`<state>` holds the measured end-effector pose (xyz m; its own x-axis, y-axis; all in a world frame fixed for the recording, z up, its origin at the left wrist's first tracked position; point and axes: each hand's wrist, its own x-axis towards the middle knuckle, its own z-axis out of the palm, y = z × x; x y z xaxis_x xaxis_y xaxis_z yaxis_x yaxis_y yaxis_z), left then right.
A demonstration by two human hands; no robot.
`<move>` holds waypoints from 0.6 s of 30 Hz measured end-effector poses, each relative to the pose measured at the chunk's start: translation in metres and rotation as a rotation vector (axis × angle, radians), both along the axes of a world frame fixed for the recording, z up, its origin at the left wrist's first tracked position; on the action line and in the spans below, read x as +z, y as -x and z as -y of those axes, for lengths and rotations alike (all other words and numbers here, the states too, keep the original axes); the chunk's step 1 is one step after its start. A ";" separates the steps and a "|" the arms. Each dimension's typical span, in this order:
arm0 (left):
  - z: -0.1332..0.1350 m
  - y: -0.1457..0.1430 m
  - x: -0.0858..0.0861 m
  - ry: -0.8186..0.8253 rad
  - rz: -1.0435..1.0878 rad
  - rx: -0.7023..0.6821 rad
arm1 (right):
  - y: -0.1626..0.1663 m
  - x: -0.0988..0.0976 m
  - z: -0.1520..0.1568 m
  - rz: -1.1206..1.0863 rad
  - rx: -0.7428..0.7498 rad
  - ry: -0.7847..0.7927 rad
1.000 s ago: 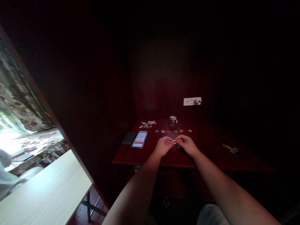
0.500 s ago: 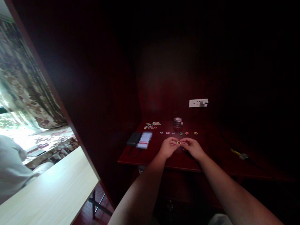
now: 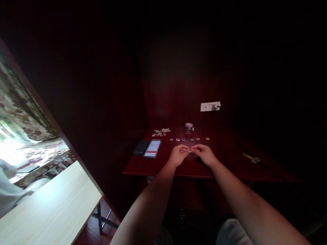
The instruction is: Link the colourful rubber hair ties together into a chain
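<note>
Between my two hands, just over the dark red desk, a small yellow hair tie is pinched from both sides. My left hand grips its left edge with thumb and forefinger. On the other edge, the fingertips of my right hand are closed. Beyond my hands several small hair ties lie in a spaced row, among them a pink one, a green one and a yellow one. A pile of coloured hair ties is at the back left.
A clear jar stands behind the row. Left of my hands lie a phone with a blurred screen and a black box-like device with a cable. A yellow-handled tool lies at right. A socket is on the wall.
The yellow hair tie looked round before and is now drawn into a narrower, pointed shape between my fingers. The whole view has shifted slightly, so everything sits a bit higher and further left.
</note>
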<state>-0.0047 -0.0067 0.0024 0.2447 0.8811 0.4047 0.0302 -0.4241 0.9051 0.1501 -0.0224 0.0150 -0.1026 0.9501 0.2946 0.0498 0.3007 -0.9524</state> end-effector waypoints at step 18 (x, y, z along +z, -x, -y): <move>0.002 0.000 0.006 0.024 0.001 0.001 | -0.003 -0.005 -0.004 -0.031 -0.008 -0.010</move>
<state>-0.0048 -0.0087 0.0088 0.2430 0.8910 0.3836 0.0294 -0.4020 0.9152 0.1531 -0.0181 0.0099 -0.0852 0.9477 0.3075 0.0227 0.3103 -0.9504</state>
